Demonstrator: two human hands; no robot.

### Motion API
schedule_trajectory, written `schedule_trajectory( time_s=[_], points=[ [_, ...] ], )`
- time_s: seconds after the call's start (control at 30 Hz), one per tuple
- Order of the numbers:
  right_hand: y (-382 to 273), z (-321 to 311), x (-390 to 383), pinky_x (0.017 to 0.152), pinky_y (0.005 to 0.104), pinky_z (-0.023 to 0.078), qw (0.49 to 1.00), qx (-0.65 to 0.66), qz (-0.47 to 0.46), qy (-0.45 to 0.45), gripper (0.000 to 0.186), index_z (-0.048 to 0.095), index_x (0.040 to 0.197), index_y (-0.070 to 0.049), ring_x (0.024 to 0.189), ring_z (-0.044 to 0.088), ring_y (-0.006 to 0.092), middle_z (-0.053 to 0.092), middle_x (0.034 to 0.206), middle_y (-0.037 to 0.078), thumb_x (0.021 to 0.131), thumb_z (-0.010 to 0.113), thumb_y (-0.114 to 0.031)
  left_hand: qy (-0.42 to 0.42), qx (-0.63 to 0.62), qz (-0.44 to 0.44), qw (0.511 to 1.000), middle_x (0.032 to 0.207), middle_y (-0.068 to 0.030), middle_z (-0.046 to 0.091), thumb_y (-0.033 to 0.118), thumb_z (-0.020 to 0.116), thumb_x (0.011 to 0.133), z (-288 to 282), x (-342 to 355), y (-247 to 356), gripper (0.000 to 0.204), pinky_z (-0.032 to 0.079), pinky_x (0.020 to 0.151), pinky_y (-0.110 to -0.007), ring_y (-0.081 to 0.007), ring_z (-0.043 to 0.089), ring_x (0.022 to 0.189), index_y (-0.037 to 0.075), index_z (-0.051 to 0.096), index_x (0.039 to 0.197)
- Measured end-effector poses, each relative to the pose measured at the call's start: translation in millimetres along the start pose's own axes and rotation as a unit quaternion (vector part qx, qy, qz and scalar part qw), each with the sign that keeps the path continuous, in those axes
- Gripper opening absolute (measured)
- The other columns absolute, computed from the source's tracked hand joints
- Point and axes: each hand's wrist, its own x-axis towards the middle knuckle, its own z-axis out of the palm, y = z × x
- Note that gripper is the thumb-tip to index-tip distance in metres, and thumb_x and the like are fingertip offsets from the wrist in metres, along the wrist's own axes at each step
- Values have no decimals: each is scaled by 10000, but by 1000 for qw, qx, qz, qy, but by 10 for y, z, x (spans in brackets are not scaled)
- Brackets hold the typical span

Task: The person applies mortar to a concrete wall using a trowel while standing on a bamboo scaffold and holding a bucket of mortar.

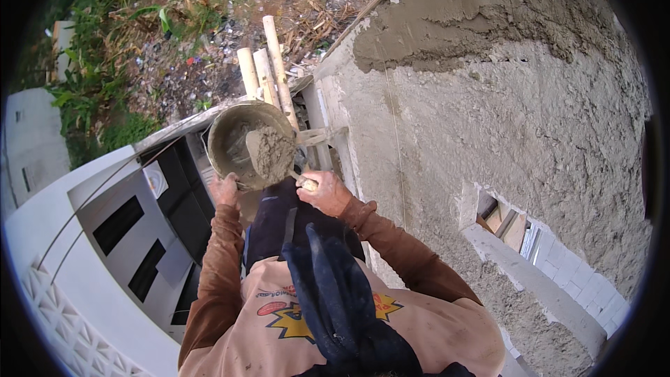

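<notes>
A round bucket [225, 141], smeared with grey mortar inside, hangs or rests in front of me; what bears it from below is hidden. My left hand [225, 190] is closed on its near left rim. The pale handle of a trowel [307, 183] sits in the fist of my right hand [329, 194]. A heaped lump of wet mortar [273, 152] covers the trowel's blade, over the right half of the bucket. Along my right side runs a rough grey wall [447, 126], with a darker, wetter band of mortar [453, 35] on its far part.
Several light wooden poles [271, 63] stick out beyond the bucket, beside the wall's edge. A thin string [396, 119] runs along the wall. A window opening [506, 220] breaks it at lower right. A white building [105, 195] stands left. Littered ground [209, 42] lies far below.
</notes>
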Motion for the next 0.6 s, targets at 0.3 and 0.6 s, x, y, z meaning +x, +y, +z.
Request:
schedule_trajectory(
  time_s=[0.3,0.6],
  points=[
    [1127,-1547,1005,418,270,450,928,262,117,237,165,578,901,-49,514,522,86,567,722,15,966,640,-188,95,26,1,995,944,-46,645,-67,494,772,-804,140,-95,424,583,599,-324,-172,645,701,-1,609,1175],
    [1117,-878,902,557,319,521,924,225,63,302,229,615,1056,-10,586,613,127,630,766,49,961,658,-214,80,-8,-42,996,951,-50,633,-43,513,779,-551,18,156,414,633,610,-364,-188,668,749,24,575,1183]
  ],
)
